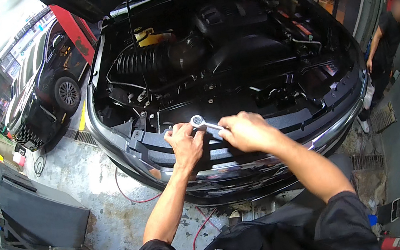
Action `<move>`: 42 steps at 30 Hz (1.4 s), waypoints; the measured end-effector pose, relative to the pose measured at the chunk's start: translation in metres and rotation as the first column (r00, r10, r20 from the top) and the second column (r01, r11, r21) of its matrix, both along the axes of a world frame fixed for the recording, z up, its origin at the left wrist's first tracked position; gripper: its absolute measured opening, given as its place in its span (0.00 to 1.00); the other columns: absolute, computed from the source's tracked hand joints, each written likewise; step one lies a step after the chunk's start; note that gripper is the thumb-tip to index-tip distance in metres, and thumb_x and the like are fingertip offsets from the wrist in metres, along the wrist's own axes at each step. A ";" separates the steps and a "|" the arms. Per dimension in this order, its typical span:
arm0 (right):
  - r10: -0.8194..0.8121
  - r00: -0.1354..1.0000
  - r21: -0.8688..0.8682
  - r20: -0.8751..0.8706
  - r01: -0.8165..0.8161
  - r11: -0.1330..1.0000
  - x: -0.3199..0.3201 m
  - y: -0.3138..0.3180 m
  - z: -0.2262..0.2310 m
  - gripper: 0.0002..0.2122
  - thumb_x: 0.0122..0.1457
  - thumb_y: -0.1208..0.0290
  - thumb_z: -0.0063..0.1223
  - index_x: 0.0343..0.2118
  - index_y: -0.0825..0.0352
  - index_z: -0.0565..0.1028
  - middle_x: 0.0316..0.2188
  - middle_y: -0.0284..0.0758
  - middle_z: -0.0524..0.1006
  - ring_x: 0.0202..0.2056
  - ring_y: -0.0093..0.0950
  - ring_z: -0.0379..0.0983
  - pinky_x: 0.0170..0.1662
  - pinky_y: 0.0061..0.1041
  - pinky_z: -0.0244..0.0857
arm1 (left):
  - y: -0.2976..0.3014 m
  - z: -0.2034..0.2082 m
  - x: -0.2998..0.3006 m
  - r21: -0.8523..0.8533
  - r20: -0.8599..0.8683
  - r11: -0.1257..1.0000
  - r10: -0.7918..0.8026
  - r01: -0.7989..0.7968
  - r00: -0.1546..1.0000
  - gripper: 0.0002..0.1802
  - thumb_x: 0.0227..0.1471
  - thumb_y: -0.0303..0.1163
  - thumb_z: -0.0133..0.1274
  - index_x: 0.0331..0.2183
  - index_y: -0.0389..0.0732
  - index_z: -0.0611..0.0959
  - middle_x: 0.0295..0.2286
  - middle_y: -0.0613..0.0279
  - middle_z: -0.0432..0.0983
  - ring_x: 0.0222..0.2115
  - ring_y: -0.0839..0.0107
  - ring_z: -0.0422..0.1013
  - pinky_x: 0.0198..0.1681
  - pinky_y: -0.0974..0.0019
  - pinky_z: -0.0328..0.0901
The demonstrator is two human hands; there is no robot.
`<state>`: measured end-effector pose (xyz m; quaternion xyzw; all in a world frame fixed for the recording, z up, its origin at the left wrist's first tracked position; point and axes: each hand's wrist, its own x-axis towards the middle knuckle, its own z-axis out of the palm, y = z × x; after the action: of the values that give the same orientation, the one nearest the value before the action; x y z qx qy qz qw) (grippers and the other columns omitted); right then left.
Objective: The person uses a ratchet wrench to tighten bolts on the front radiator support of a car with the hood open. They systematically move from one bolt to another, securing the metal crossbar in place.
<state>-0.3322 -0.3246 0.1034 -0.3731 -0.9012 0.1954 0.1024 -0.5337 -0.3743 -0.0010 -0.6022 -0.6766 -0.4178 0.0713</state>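
A ratchet wrench (pixel 198 121) with a round, shiny metal head is held over the front edge of the open engine bay. My right hand (pixel 246 131) is closed around its handle, of which a short length shows beside the head. The fingers of my left hand (pixel 185 142) are closed at the head from the left side; what lies under them is hidden. Both hands are just above the dark plastic trim (pixel 284 119) behind the car's grille. Behind them the engine cover (pixel 232 17) and a ribbed black air duct (pixel 138 63) fill the bay.
A hood support rod (pixel 132 30) stands upright at the left of the bay. Red hose (pixel 135 198) runs over the floor. A grey cabinet (pixel 38 207) stands at left, with another dark car (pixel 44 93) beyond. At right is another person (pixel 390 38); a fire extinguisher (pixel 396 242) sits lower right.
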 end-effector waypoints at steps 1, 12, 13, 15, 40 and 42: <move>0.057 0.997 0.004 0.055 -0.058 0.998 -0.001 0.019 0.009 0.12 0.63 0.60 0.53 0.40 0.61 0.82 0.33 0.44 0.83 0.41 0.46 0.80 0.51 0.50 0.67 | 0.002 -0.001 0.003 0.003 0.014 1.000 0.011 -0.011 1.000 0.10 0.50 0.40 0.62 0.33 0.46 0.88 0.30 0.65 0.82 0.41 0.65 0.73 0.53 0.49 0.51; 0.189 0.940 0.186 0.284 -0.247 0.951 -0.044 0.115 0.029 0.14 0.52 0.59 0.66 0.40 0.59 0.84 0.41 0.38 0.83 0.51 0.38 0.77 0.64 0.72 0.39 | 0.006 0.008 -0.011 -0.134 0.062 0.985 -0.099 0.106 0.993 0.14 0.55 0.45 0.61 0.40 0.49 0.88 0.39 0.61 0.80 0.48 0.65 0.70 0.58 0.51 0.48; 0.169 0.950 0.178 0.262 -0.220 0.959 -0.028 0.106 0.028 0.15 0.53 0.55 0.65 0.38 0.60 0.83 0.38 0.40 0.84 0.49 0.39 0.78 0.65 0.68 0.41 | 0.002 0.006 -0.013 -0.139 0.063 0.985 -0.092 0.100 0.994 0.14 0.55 0.44 0.61 0.41 0.49 0.88 0.39 0.61 0.80 0.48 0.65 0.70 0.59 0.51 0.48; 0.163 0.962 0.200 0.221 -0.209 0.957 0.004 0.089 0.013 0.15 0.56 0.54 0.63 0.35 0.61 0.83 0.32 0.41 0.83 0.42 0.41 0.81 0.60 0.57 0.59 | 0.001 0.004 -0.013 -0.135 0.081 0.984 -0.107 0.117 0.991 0.13 0.55 0.42 0.61 0.38 0.46 0.87 0.38 0.61 0.80 0.49 0.65 0.70 0.59 0.47 0.48; 0.226 0.961 0.262 0.161 -0.263 0.929 -0.045 0.137 0.018 0.14 0.50 0.59 0.67 0.37 0.59 0.84 0.37 0.36 0.83 0.47 0.37 0.77 0.51 0.43 0.66 | 0.007 0.013 -0.001 -0.275 0.046 0.958 -0.075 0.085 0.996 0.17 0.63 0.46 0.53 0.49 0.51 0.84 0.48 0.60 0.77 0.57 0.62 0.66 0.68 0.35 0.34; 0.161 0.967 0.197 0.197 -0.200 0.960 -0.010 0.116 0.018 0.16 0.48 0.53 0.69 0.33 0.60 0.85 0.28 0.38 0.83 0.38 0.39 0.81 0.48 0.42 0.69 | 0.005 0.012 -0.002 -0.297 0.015 0.953 -0.048 0.050 0.999 0.16 0.62 0.45 0.53 0.47 0.49 0.84 0.47 0.58 0.77 0.56 0.61 0.67 0.67 0.34 0.34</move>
<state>-0.3421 -0.2084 0.1213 -0.2918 -0.9529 0.0706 0.0425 -0.5357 -0.3697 0.0106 -0.6210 -0.7169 -0.3152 -0.0333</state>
